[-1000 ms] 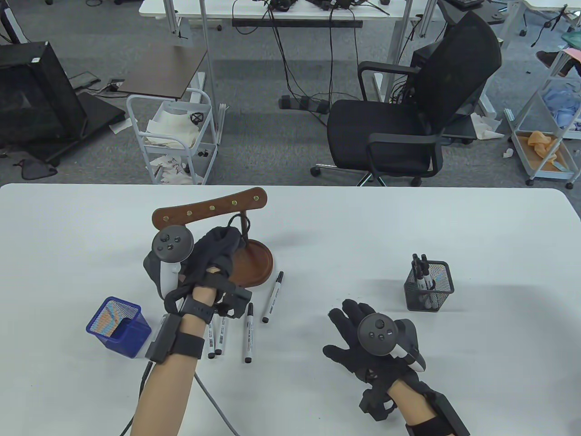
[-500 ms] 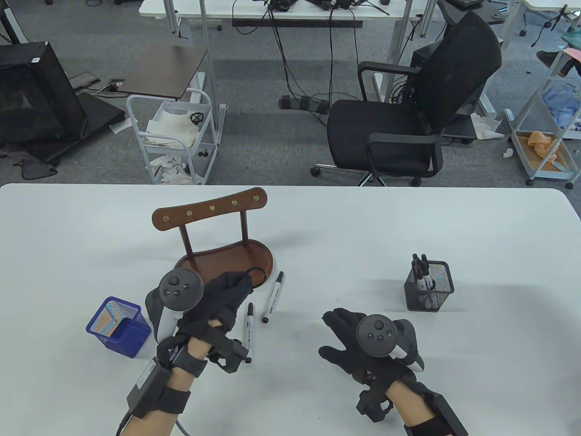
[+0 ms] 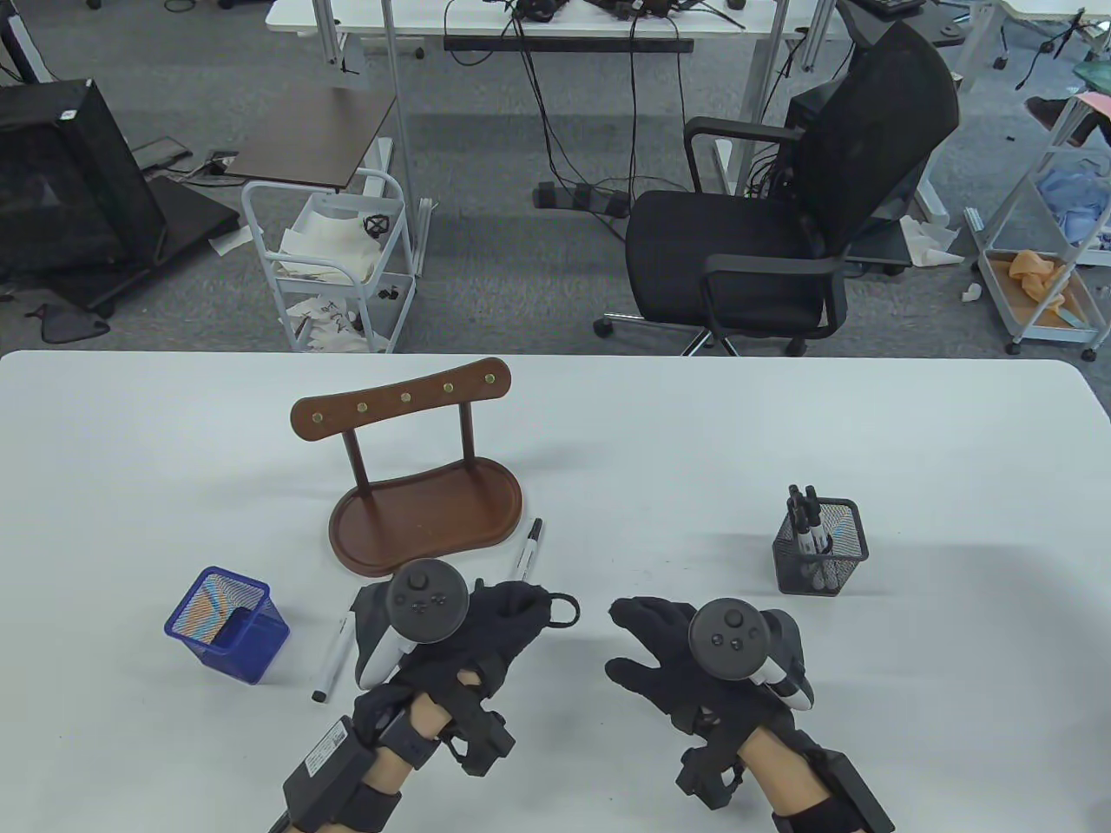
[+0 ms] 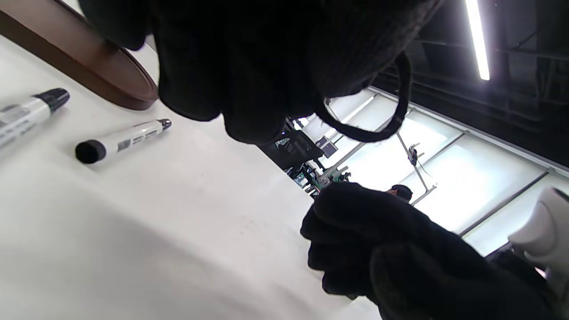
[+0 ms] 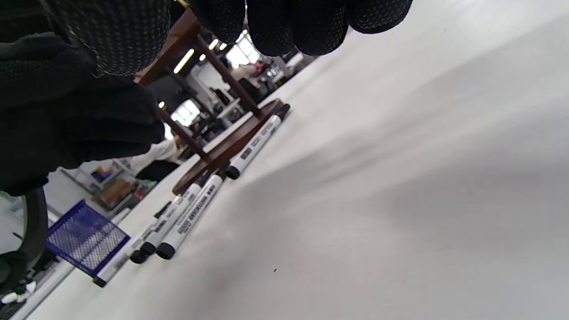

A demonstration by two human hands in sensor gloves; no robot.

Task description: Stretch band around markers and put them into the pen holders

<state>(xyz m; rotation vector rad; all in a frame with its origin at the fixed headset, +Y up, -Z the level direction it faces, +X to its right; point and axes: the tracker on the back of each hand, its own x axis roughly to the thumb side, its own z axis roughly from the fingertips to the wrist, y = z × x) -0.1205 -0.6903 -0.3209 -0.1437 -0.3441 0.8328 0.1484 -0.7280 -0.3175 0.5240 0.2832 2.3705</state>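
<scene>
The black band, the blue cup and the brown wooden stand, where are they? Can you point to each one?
black band [image 3: 566, 610], table view, on the loop sticking out past the left hand
blue cup [image 3: 260, 646], table view, on its mesh side
brown wooden stand [image 3: 425, 518], table view, on its oval base

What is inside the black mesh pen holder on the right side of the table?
The black mesh pen holder holds a few markers standing upright, caps up. Whether a band binds them cannot be seen; the mesh hides their lower parts.

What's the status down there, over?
Left hand pinches black band above table. Right hand open, empty, close by. Loose markers lie unbundled beside wooden stand. Nothing blocking.
</scene>
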